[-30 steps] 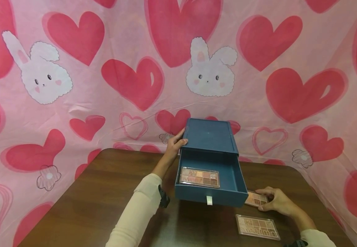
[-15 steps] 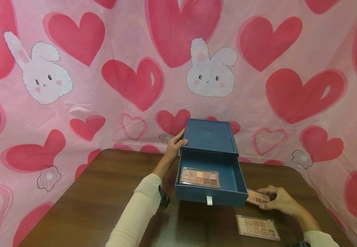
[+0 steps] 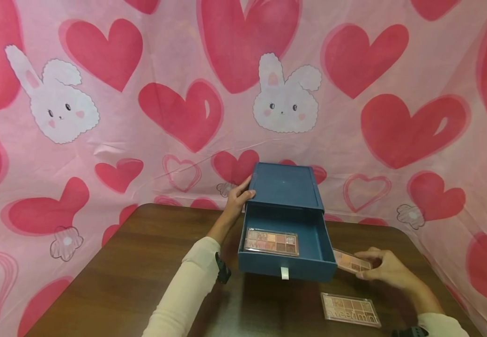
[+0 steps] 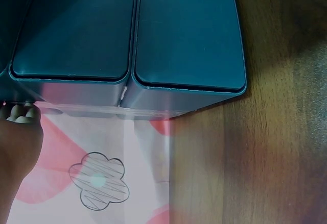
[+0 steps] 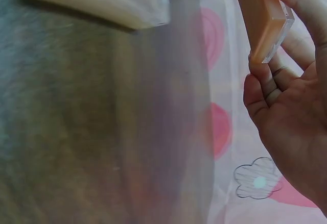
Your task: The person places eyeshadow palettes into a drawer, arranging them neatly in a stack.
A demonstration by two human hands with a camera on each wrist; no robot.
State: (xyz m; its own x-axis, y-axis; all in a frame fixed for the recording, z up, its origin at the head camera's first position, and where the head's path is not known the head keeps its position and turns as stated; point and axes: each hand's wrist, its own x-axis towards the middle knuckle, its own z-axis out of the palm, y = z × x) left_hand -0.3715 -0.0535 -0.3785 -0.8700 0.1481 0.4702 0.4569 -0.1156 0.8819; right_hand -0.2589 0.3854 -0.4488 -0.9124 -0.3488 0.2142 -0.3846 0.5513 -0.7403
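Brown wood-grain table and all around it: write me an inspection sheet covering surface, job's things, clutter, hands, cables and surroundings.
Surface: brown wood-grain table.
Job's things: blue rectangular plastic drawer unit, one drawer open, holding a clear-cased rectangular palette; a second palette flat on the table; a third palette in hand.
Clutter: nothing seen.
Left hand: holds the unit's left side.
Right hand: pinches the third palette.
Cables: nothing seen.
Surroundings: pink backdrop printed with red hearts and white rabbits.
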